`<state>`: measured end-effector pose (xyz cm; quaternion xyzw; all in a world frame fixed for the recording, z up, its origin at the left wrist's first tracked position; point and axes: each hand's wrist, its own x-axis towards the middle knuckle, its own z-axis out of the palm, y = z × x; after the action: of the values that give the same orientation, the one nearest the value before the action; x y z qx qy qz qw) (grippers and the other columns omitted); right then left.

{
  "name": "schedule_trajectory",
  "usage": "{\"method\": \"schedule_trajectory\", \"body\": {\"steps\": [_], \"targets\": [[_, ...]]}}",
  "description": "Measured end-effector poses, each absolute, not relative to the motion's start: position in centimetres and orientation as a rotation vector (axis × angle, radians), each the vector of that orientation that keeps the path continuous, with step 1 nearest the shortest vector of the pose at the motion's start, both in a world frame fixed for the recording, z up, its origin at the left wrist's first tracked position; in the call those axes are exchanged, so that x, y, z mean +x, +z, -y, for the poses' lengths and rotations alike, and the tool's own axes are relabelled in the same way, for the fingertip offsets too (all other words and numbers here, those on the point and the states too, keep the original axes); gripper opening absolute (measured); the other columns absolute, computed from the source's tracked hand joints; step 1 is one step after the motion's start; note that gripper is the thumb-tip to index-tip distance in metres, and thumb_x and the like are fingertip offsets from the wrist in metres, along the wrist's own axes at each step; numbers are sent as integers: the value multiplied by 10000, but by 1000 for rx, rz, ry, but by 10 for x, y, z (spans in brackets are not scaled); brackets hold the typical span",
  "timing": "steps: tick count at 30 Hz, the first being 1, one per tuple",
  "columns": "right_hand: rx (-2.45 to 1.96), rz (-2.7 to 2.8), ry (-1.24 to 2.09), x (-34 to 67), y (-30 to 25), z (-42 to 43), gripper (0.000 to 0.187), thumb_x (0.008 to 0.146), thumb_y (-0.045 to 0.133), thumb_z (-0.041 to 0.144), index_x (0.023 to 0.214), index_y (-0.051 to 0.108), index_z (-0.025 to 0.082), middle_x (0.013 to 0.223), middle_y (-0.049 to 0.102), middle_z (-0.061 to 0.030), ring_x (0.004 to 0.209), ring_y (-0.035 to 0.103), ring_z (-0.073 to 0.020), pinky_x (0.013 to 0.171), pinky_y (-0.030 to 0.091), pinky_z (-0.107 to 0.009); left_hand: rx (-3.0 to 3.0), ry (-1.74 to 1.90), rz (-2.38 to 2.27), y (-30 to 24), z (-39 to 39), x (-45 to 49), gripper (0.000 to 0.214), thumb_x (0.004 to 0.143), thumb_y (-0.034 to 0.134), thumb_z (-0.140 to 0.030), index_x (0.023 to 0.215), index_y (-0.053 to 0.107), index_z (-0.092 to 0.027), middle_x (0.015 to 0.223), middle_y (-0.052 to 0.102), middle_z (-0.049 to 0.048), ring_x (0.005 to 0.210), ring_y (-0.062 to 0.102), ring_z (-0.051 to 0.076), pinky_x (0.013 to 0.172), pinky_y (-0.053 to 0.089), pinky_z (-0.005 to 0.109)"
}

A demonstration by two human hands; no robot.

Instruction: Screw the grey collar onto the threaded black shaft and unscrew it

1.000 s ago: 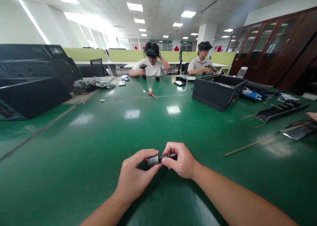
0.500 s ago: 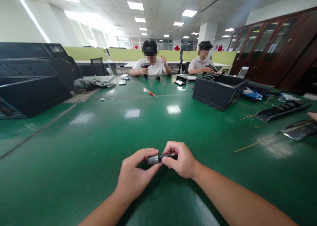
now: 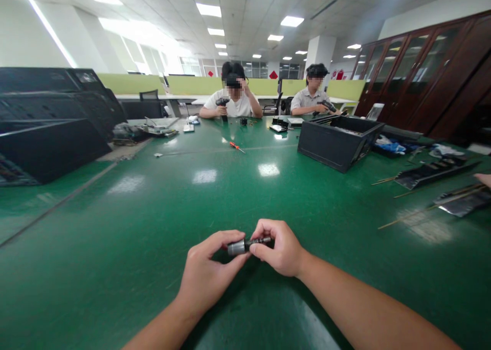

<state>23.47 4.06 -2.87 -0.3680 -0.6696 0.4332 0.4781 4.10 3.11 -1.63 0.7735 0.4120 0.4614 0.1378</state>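
Close to me, over the green table (image 3: pixel 161 247), is a small grey metal cylinder with a thin ridged shaft (image 3: pixel 237 247); its exact kind I cannot make out. My left hand (image 3: pixel 209 265) grips the cylinder's body between thumb and fingers. At the shaft end, my right hand (image 3: pixel 282 247) pinches the ridged part with thumb and forefinger, and the shaft's silvery tip shows beside the curled fingers. The piece lies nearly level, pointing right. My palms hide part of it from view.
An orange-handled screwdriver (image 3: pixel 237 147) lies mid-table. A black box (image 3: pixel 326 148) stands right of it, with metal trays and thin rods (image 3: pixel 406 219) further right. Black casings (image 3: pixel 57 150) fill the left. Across the table sit two people (image 3: pixel 233 102) holding power drills.
My hands and the metal piece stay almost still. Across the table, one person's raised hand has moved to their headset. A thin rod at the right has shifted slightly rightward.
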Motion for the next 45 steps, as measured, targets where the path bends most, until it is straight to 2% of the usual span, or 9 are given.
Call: {"method": "schedule_trajectory", "body": {"steps": [19,26,45], "targets": [[-897,1621,1055,236,-28,-41,96,752,642,243,739,568,183,585,574,18,527,519,-134,531,371,-249,2246,1366,-1218,-18,-32,41,187,764,792,-269,947,759,-249,909,788,-5,809,748,177,717,603,253],[-885,1602,1092,236,-28,-41,87,753,644,229,747,573,180,586,564,27,528,513,-123,533,374,-239,2261,1369,-1227,-17,-31,40,196,765,789,-267,957,754,-250,930,786,1,843,751,182,806,609,272],[-860,1603,1089,237,-27,-41,92,760,654,219,744,571,184,580,560,31,522,517,-121,534,383,-238,2253,1364,-1232,-19,-31,38,184,795,759,-257,975,743,-224,961,777,49,886,738,214,831,605,342]]}}
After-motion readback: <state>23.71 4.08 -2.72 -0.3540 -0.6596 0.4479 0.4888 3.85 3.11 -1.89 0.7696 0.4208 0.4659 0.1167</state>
